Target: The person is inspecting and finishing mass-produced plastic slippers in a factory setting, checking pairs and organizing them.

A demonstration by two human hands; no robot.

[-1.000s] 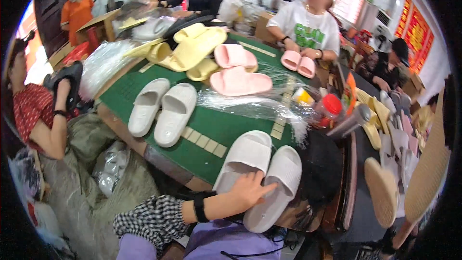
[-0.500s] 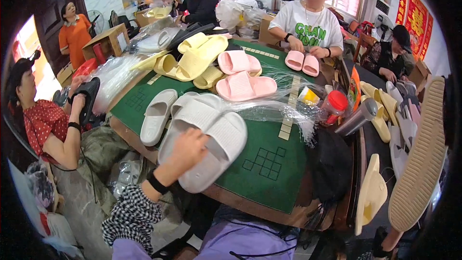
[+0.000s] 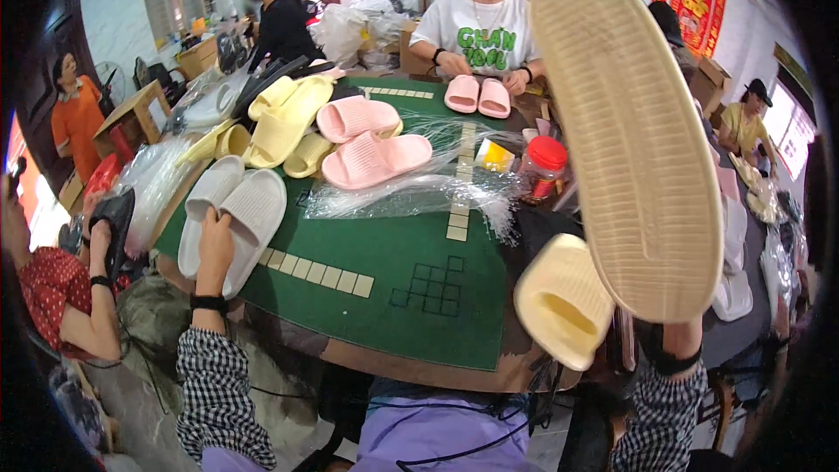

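Note:
My left hand (image 3: 216, 252) has its fingers closed at the inner edges of a pair of light grey slide slippers (image 3: 253, 205), which lie side by side at the table's left front. On the right, a pale yellow slipper (image 3: 634, 149) is raised close to me with its ribbed sole showing. A second pale yellow slipper (image 3: 566, 301) hangs beside it, its strap and opening facing me. My right hand (image 3: 684, 336) is behind the raised slipper, holding it up; its fingers are hidden.
Pink slippers (image 3: 376, 156) and yellow slippers (image 3: 284, 127) are piled on the green table mat (image 3: 376, 249). Clear plastic bags (image 3: 402, 197) lie beside a red-lidded jar (image 3: 544, 166). Across the table, a person (image 3: 481, 35) handles small pink slippers (image 3: 477, 96). Other people work around the room.
The grey slippers have gone down and left onto the mat with my left hand. The yellow slippers have come up and inward from the right. The view has turned right.

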